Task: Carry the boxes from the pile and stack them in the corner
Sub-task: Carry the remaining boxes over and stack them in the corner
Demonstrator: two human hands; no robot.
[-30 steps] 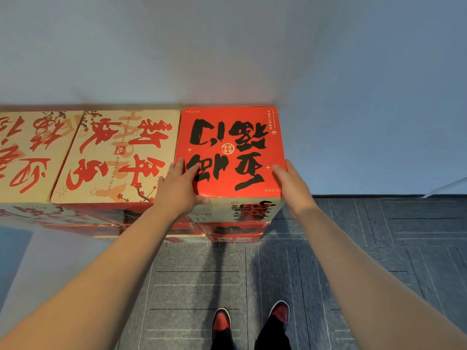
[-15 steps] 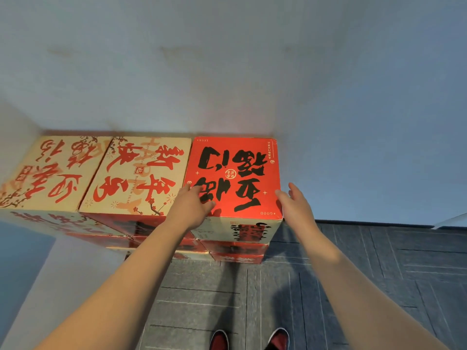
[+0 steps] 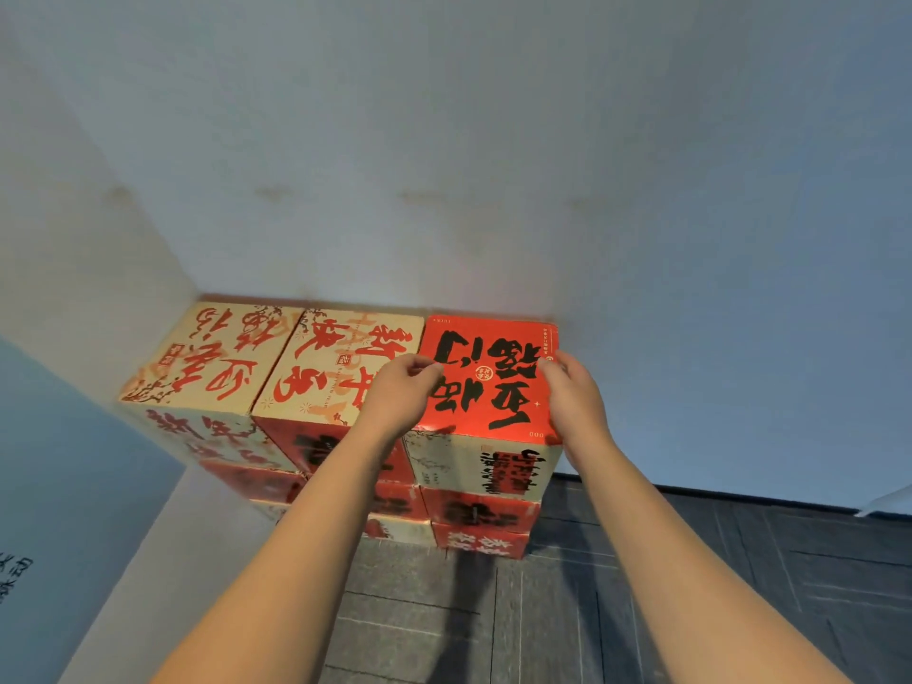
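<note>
Left hand (image 3: 400, 393) and right hand (image 3: 575, 399) curl loosely at 9 and 3 o'clock of red box (image 3: 486, 387), grip unclear. Seems placement step; next, withdraw.

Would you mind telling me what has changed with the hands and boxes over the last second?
Both hands slid along the red box toward the wall: the left hand along its left edge, the right hand along its right edge, and their flat fingers have curled. Whether they grip it now is unclear. The red box and the cream boxes beside it stayed in place.
</note>
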